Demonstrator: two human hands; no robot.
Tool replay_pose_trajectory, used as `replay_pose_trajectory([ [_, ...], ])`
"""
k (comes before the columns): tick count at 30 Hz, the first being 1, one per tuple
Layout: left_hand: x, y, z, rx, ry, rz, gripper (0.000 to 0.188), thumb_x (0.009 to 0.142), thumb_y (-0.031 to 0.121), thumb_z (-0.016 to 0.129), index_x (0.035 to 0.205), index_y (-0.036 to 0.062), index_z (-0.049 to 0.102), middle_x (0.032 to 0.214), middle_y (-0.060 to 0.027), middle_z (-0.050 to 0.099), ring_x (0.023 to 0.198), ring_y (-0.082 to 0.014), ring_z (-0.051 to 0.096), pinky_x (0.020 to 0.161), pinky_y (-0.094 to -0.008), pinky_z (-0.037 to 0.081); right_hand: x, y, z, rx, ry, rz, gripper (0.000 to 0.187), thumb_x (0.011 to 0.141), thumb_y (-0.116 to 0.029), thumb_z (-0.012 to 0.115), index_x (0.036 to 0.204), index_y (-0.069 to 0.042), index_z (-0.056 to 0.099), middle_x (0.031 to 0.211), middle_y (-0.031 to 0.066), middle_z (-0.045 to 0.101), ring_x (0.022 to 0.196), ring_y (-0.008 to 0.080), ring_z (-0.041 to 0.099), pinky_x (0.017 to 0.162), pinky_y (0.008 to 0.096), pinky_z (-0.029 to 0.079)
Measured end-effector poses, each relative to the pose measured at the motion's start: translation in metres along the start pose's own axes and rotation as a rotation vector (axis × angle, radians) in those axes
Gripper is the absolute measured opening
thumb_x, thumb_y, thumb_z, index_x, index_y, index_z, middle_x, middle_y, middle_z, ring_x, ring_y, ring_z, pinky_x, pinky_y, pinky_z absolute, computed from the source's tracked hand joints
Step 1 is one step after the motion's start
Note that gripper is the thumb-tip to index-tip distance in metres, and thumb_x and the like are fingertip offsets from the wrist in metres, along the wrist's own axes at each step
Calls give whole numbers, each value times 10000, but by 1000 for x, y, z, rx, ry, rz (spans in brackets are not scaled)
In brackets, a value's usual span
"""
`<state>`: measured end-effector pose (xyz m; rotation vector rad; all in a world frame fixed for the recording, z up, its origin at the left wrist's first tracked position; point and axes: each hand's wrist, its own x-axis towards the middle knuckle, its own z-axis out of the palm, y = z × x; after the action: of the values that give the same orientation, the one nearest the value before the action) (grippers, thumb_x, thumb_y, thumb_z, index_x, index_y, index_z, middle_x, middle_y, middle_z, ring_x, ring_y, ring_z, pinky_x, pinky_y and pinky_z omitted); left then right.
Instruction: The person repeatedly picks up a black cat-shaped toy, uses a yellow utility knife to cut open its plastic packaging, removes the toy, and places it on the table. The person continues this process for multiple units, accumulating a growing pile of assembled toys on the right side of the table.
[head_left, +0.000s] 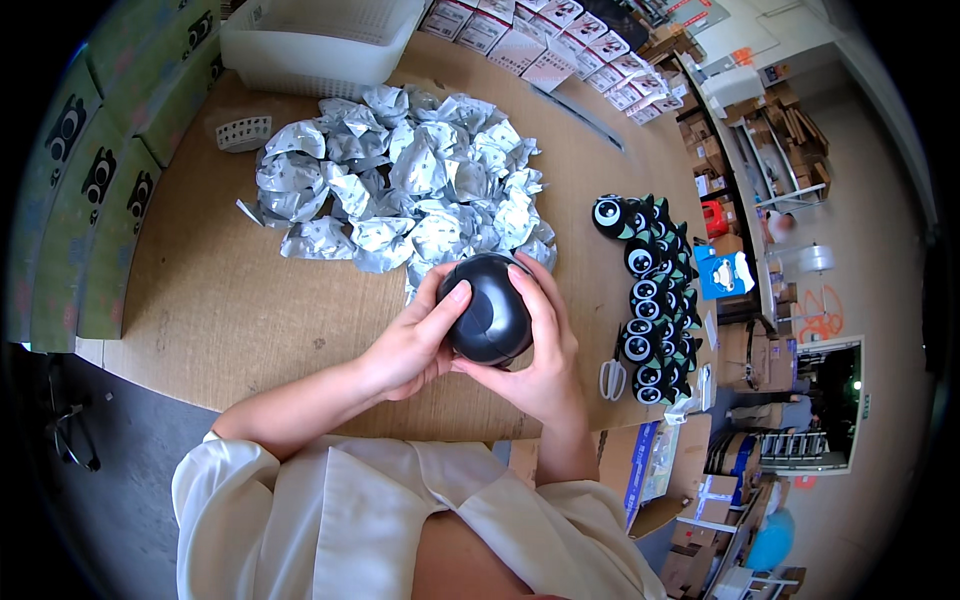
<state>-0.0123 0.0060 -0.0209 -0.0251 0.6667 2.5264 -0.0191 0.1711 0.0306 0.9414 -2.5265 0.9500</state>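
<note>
A glossy black ball-shaped object (487, 318) with a seam line is held above the table's near edge between both my hands. My left hand (415, 335) wraps its left side, the thumb lying on top. My right hand (545, 335) closes round its right side, fingers at the upper edge and thumb below. Just beyond the hands spreads a heap of crumpled silver foil packets (430, 170). To the right stand several black toys with big round eyes and green parts (648, 290), packed close together. White-handled scissors (613, 378) lie beside them.
A translucent white plastic bin (318, 50) stands at the back left, near a small white perforated piece (243, 134). Green printed boxes (95, 200) are stacked along the left edge. Small white-and-red boxes (540, 40) line the back. An open cardboard carton (680, 470) sits at the near right.
</note>
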Motion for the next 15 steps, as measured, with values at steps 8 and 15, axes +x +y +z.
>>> replay_pose_trajectory([
  [8,1,1,0,76,-91,62,486,996,332,508,1391,170,275,1336,-108,396,1212,-248,507,849,-402,566,0,5,-2,55,47,-76,881,565,-171,914,1328,-72,484,1389,266,410,1230,415,496,972,456,475],
  [15,3,0,-5,618,-185,487,661,934,166,590,1458,99,194,1410,-123,314,1315,-219,364,1084,-376,340,-9,18,6,508,132,-1,696,690,-148,842,1286,-58,495,1417,290,370,1281,400,453,1046,457,397],
])
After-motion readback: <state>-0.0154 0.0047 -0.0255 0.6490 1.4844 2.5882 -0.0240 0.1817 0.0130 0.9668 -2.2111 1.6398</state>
